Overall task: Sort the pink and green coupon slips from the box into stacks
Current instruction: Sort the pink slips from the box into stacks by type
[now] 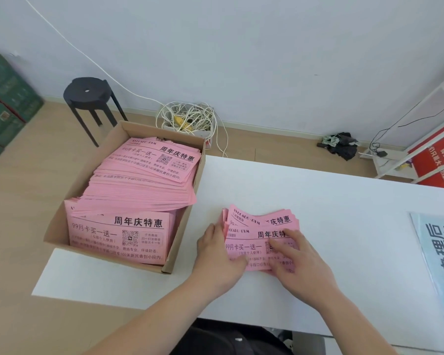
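- The right grip (296, 257) (a bare hand) lies flat with fingers spread and straight, pressing down on the top slip of a small pink pile (260, 226); it curls round nothing.
- The left grip (217, 248) rests against the side of that pile that faces the box (95, 160), fingers straight along the edge and thumb laid over the near corner; it too is uncurled.
- The pink pile sits on the white table (318, 196), just to the right of the box, its slips fanned and not squared.
- The box, brown cardboard with no lid, stands on the table's left part and juts past its far edge.
- Inside the box are many more pink slips (144, 180): a slumped stack at its far end, another lying flat at its near end (black print on all).
- Well right of the box, a pale blue printed sheet (438, 257) lies at the table's edge.
- Behind the box on the floor stand a black stool (87, 92) and a tangle of white cable (187, 119).
- Left of the box are green cartons (5, 103).
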`<state>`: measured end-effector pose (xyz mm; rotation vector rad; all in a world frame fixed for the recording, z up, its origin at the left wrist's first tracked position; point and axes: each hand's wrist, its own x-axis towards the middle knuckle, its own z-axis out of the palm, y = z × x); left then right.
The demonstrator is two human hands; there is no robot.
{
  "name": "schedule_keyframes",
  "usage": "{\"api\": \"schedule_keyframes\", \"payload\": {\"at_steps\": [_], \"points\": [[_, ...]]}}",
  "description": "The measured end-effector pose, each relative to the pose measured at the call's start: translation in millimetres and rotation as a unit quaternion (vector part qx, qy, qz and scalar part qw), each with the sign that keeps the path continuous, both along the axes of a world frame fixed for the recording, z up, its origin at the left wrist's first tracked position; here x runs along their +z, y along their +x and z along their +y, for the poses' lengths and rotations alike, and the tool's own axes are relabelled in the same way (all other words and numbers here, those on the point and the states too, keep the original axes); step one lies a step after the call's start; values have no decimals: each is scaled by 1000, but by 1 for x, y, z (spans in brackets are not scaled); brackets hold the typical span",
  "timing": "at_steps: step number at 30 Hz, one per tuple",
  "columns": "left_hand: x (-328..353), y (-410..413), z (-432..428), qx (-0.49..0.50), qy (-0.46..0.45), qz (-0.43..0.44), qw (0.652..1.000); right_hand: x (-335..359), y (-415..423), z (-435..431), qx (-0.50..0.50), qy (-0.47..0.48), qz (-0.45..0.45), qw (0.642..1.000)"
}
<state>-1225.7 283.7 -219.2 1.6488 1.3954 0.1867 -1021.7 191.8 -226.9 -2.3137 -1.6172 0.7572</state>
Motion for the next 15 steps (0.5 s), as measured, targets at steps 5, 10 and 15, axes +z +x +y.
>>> {"api": "schedule_keyframes", "payload": {"at_steps": [5, 10, 15], "points": [[4, -3, -8, -55, 56, 61, 995, 1, 0, 3, -12, -10, 5, 1000], [17, 1, -10, -33, -60, -121, 990, 7, -2, 4, -19, -16, 6, 1000], [30, 6, 11, 69, -96, -161, 980, 8, 8, 1, -119, 11, 106, 987]]}}
